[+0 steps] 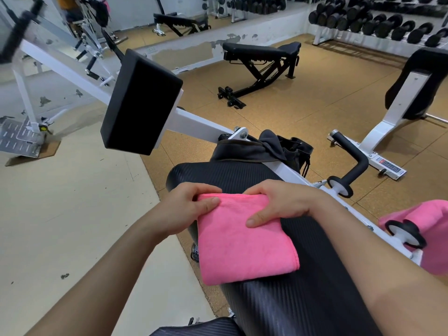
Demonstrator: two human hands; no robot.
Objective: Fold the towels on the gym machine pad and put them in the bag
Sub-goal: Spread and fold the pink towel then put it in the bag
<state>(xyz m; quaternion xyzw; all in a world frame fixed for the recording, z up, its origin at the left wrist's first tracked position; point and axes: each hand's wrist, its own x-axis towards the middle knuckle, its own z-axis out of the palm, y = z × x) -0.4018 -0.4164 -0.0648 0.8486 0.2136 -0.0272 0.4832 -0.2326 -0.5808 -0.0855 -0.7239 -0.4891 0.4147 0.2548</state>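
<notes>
While a black rectangular foam block (140, 103) juts from the white frame (194, 122) at far left, the left hand (191, 207) grips the far left corner of a folded pink microfibre towel (242, 243), fingers curled over its edge and thumb lying on top. The towel lies flat across the black ribbed vinyl machine pad (303, 294), its left edge hanging over the pad's side. The right hand (278, 204) holds the far right corner likewise, fingers hooked over the edge, thumb pressed flat on the cloth. Beyond both hands a dark fabric bag (266, 146) sits slumped at the pad's far end. Far right, a second pink towel (434, 221) hangs bunched on the frame
</notes>
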